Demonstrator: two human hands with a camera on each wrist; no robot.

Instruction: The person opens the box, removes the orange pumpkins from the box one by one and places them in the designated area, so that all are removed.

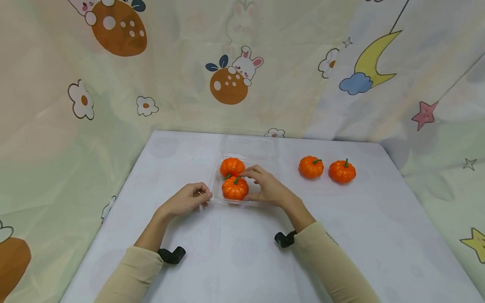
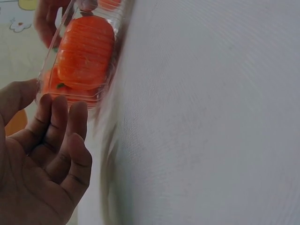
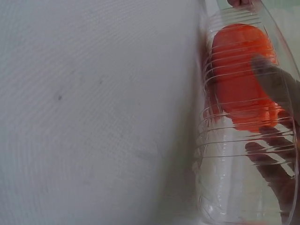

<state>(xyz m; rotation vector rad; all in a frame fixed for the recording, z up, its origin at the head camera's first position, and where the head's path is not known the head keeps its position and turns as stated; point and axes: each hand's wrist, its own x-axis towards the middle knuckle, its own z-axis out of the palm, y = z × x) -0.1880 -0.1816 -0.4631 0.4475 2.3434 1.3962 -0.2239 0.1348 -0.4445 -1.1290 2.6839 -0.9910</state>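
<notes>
A clear plastic box (image 1: pixel 216 187) sits near the middle of the table, its hinged lid (image 1: pixel 248 147) folded back. Two orange mini pumpkins with green stems lie in its left part: a rear pumpkin (image 1: pixel 231 166) and a front pumpkin (image 1: pixel 235 188). From the right, my right hand (image 1: pixel 270 189) reaches into the box and grips the front pumpkin, thumb on its near side and fingers on its far side. At the box's near left corner, my left hand (image 1: pixel 188 199) pinches the rim between thumb and fingertips, seen closely in the left wrist view.
Two more pumpkins lie on the white table (image 1: pixel 235 261) to the right of the box: one pumpkin (image 1: pixel 311 167) and, beside it, another pumpkin (image 1: pixel 342 171). A patterned cloth (image 1: pixel 182 75) hangs behind and around the table. Black wrist cameras stick out at both cuffs.
</notes>
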